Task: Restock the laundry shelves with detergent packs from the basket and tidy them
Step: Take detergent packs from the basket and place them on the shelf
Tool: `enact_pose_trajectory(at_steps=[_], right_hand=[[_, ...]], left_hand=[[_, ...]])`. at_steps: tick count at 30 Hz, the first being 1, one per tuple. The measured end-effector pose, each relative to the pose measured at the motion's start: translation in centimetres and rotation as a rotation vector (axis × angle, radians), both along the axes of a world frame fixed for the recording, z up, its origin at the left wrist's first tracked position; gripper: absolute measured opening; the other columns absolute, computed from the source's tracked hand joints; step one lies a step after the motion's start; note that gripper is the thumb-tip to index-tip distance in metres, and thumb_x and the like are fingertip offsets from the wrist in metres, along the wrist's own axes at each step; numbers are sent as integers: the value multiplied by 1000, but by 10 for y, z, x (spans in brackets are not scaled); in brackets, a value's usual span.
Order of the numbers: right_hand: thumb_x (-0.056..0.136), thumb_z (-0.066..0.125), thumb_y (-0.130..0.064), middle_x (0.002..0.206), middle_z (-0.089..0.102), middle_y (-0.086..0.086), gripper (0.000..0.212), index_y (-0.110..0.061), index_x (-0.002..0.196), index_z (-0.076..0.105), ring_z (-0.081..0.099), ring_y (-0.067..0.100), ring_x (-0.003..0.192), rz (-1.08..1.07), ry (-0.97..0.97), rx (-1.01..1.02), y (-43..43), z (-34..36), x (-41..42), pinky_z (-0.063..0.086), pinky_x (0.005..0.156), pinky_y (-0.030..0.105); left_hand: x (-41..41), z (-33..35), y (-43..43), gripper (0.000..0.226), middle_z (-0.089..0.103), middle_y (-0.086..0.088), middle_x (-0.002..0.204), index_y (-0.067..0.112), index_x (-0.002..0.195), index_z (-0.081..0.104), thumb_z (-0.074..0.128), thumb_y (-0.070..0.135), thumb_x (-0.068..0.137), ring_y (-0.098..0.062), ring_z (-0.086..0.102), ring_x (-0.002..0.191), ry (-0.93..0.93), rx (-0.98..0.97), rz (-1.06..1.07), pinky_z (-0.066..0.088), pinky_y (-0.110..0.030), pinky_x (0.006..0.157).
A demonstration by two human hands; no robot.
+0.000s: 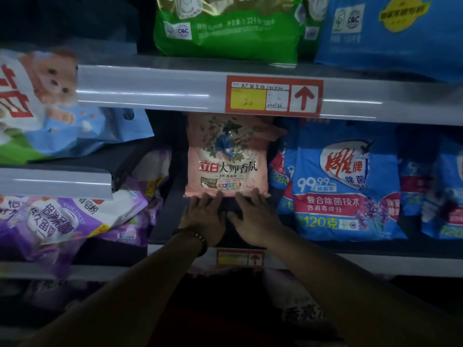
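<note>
Pink detergent pack (226, 156) upright, label outward

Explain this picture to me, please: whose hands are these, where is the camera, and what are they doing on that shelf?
There is no machine here. A person wears a camera on the head, so you look down along both arms at a shop shelf. The left hand, with a dark wristband, and the right hand lie spread with their fingertips against the bottom edge of a pink detergent pack, which stands upright in the middle. They seem to be setting it straight rather than gripping it. To its right stand blue packs; to its left purple packs lie tumbled over. On the shelf above are a green pack and another blue one, with a red price label below them. The picture is dim and partly blurred.
</note>
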State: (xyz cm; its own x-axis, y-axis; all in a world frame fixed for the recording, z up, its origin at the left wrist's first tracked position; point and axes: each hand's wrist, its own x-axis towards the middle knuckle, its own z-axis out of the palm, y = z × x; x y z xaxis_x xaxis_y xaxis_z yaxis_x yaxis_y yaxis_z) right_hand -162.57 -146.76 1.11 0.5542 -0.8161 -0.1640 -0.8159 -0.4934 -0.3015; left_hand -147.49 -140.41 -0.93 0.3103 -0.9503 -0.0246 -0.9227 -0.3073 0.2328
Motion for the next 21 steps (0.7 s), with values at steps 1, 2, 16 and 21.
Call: enact_pose_trajectory(at_steps=[1,2,16,21], right_hand=[[103,32,-68,174,-21,10,79,-35,167,-1,-14,33,161,0,28,21,-5,1,3,3,130,57],[102,29,-71,173,-25,10,80,-36,167,-5,-17,32,161,-6,57,44,-10,0,6,-1,129,58],[97,16,-79,171,-29,11,85,-37,166,-11,-22,32,159,-46,243,31,-21,-2,22,-7,125,66],[97,13,-79,171,-30,10,84,-36,165,-12,-23,31,159,-49,242,3,-23,-9,23,-7,125,66]], left_hand=[[0,-1,-4,71,15,-8,172,30,166,6,30,53,104,-39,14,156,-14,35,14,19,-57,124],[-1,-2,-7,70,8,-4,174,33,166,1,29,53,105,-38,7,158,-19,57,31,13,-60,124],[-9,-12,-10,65,-9,3,175,42,163,-12,17,53,106,-34,-9,161,-82,75,82,4,-64,124],[-10,-11,-12,65,-12,2,175,41,163,-13,16,52,106,-34,-12,160,-114,122,88,5,-64,123]])
